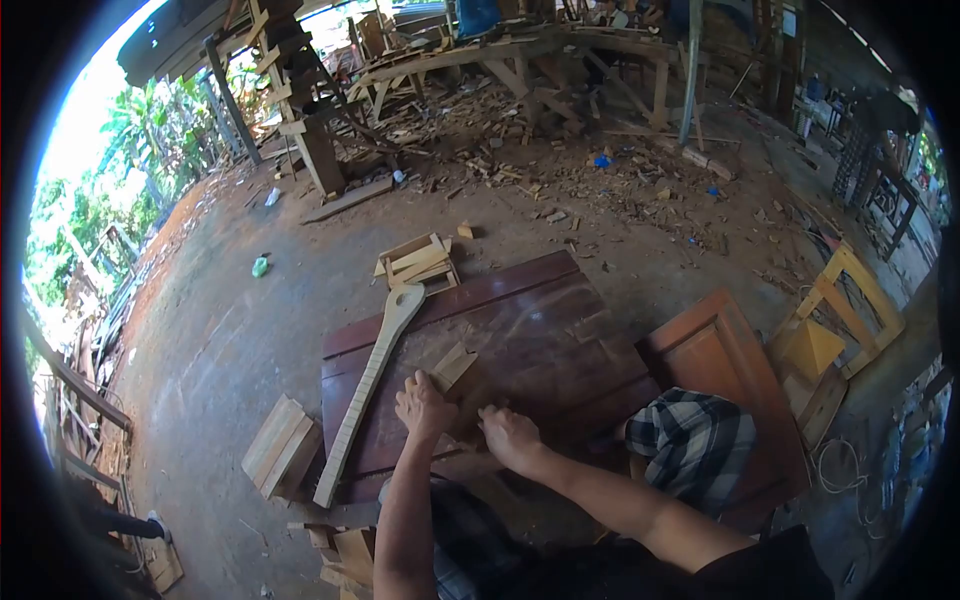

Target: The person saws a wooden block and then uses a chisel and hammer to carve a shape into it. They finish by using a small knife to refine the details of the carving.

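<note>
A small wooden piece point(455, 368), pale on its upper end and shaded brown lower down, is held over a dark red-brown wooden panel point(540, 320). My left hand point(425, 405) is closed around its left side. On the other side, my right hand point(510, 437) is closed with its fingers against the piece's lower right edge; the fingertips are partly hidden. Left of my hands, a long pale wooden strip point(362, 395) with a rounded, holed end and marks along its length lies slantwise across the panel.
Pale wooden frame pieces point(418, 262) sit beyond the panel. Stacked boards point(284, 448) stand at its left. An orange-brown panel point(715, 345) and a yellowish frame point(850, 305) are on the right. Wood scraps cover the ground before a workbench point(520, 55).
</note>
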Demonstrator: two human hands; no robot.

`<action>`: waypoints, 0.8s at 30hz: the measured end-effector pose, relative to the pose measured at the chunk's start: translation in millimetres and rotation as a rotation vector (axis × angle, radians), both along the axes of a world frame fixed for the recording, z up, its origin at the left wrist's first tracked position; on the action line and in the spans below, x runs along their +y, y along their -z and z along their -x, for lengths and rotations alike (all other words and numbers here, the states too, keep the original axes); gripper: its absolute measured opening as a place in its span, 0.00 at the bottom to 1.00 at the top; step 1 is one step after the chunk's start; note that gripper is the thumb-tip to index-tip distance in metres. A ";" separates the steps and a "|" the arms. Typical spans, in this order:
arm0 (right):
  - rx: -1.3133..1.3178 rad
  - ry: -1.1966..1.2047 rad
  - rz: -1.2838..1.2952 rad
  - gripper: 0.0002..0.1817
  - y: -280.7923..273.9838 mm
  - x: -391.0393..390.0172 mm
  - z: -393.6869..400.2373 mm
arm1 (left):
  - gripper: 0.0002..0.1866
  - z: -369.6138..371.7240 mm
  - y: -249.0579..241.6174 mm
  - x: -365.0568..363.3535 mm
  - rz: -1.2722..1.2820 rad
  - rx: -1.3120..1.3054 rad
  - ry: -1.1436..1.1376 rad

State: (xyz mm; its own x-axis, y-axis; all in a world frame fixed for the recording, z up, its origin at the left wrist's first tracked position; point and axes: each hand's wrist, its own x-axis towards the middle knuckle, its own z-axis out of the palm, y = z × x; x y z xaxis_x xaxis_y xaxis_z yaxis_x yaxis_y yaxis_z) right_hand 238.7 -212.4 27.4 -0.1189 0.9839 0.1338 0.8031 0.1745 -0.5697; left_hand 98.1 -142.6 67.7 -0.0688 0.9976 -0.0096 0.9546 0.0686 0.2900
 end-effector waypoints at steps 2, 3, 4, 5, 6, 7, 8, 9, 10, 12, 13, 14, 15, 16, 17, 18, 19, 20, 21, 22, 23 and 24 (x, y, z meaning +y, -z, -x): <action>-0.098 0.083 0.128 0.11 -12.1 -12.7 -8.7 | 0.35 -5.5 -0.6 -3.3 0.010 -0.012 -0.003; -0.101 0.092 0.132 0.11 -5.0 -9.7 -11.1 | 0.35 -6.1 3.5 -2.9 0.014 -0.015 0.006; -0.054 0.041 0.063 0.12 9.1 -2.4 -9.9 | 0.36 -2.8 10.3 -2.6 -0.001 -0.014 0.011; -0.006 -0.011 -0.015 0.14 18.1 6.2 -7.8 | 0.36 -0.8 14.1 -1.0 -0.023 -0.011 0.014; 0.001 -0.007 -0.021 0.14 21.5 12.9 -3.9 | 0.36 -0.2 14.4 -1.1 -0.029 -0.005 0.018; -0.023 -0.027 0.022 0.15 24.4 19.4 0.3 | 0.36 0.2 14.3 -1.1 -0.022 0.002 0.014; -0.049 -0.049 0.061 0.15 18.9 20.9 3.5 | 0.36 0.3 10.9 -1.4 -0.017 0.009 0.007; -0.042 -0.044 0.052 0.15 15.1 17.0 5.3 | 0.36 0.0 7.5 -0.4 -0.027 0.015 0.012; -0.056 -0.029 0.042 0.15 12.8 10.0 5.1 | 0.35 -2.2 5.4 0.4 -0.019 0.023 -0.004; -0.080 -0.010 0.027 0.16 9.7 -0.3 1.4 | 0.35 -7.7 2.1 -2.5 -0.017 0.020 -0.018; -0.050 0.025 0.007 0.16 7.8 -6.6 -0.7 | 0.35 -9.5 1.0 -5.7 -0.017 0.007 -0.029; -0.020 0.055 -0.014 0.17 8.1 -10.6 -2.2 | 0.35 -10.4 -0.2 -7.9 -0.017 -0.006 -0.047; -0.032 0.045 -0.023 0.17 8.3 -11.7 -2.9 | 0.35 -10.2 0.4 -8.5 -0.026 -0.018 -0.057; -0.021 0.056 -0.002 0.17 8.5 -10.8 -2.4 | 0.35 -8.4 3.5 -8.4 -0.020 0.000 -0.053; -0.007 0.067 0.019 0.17 9.1 -8.8 -2.2 | 0.35 -6.5 6.3 -8.5 -0.014 0.020 -0.050; -0.009 0.058 0.007 0.17 9.5 -6.0 -1.8 | 0.35 -4.3 9.0 -9.3 -0.026 0.017 -0.060; -0.014 0.015 0.023 0.17 8.9 -2.2 -1.7 | 0.35 -3.1 10.5 -9.6 -0.023 0.040 -0.034; -0.018 -0.023 0.035 0.17 5.5 3.2 -4.1 | 0.35 -5.6 6.2 -7.3 -0.026 0.063 -0.005; -0.014 -0.020 0.020 0.17 3.9 9.0 -6.9 | 0.35 -8.5 2.5 -1.8 -0.040 0.066 -0.002; 0.002 -0.008 0.008 0.14 6.3 8.9 -6.5 | 0.35 -8.5 2.2 -1.2 -0.022 0.088 0.012; 0.020 0.001 0.003 0.12 9.3 6.0 -5.7 | 0.36 -8.7 3.3 -3.6 0.005 0.112 0.023; 0.031 -0.004 0.012 0.12 12.9 4.7 -5.4 | 0.36 -9.4 5.9 -4.7 0.014 0.122 0.018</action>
